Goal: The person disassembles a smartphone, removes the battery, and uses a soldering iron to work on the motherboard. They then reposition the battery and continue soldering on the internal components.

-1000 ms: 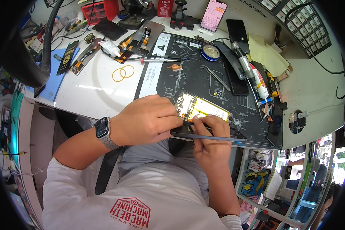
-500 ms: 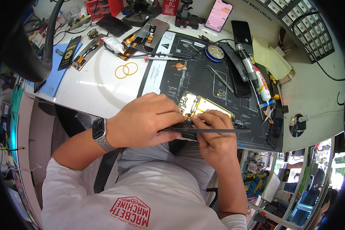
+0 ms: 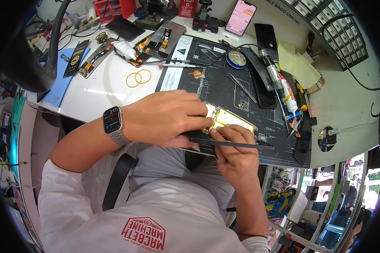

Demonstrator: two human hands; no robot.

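An opened phone body [image 3: 231, 121] with bright yellow-edged insides lies on the dark work mat [image 3: 217, 86]. A thin dark panel, seemingly the phone's screen [image 3: 245, 146], stands on edge along its near side. My right hand [image 3: 237, 154] is closed on this panel, fingertips reaching over it to the phone body. My left hand [image 3: 169, 120] bends over the left end of the phone body, fingers together and pointing at its inner parts. Its thumb is by the panel's left end; what the fingertips hold, if anything, is hidden.
Tweezers [image 3: 241, 87], a round blue tin [image 3: 236, 59] and a screwdriver [image 3: 181, 65] lie beyond the phone. Two rubber bands [image 3: 138, 78] rest on the white table. Loose phone screens and a glue tube [image 3: 124, 49] are at back left; tools [image 3: 278, 78] crowd the right.
My left hand has shifted up and right, further over the phone body, covering more of its left end. The panel's left end is slightly higher. My right hand has barely moved.
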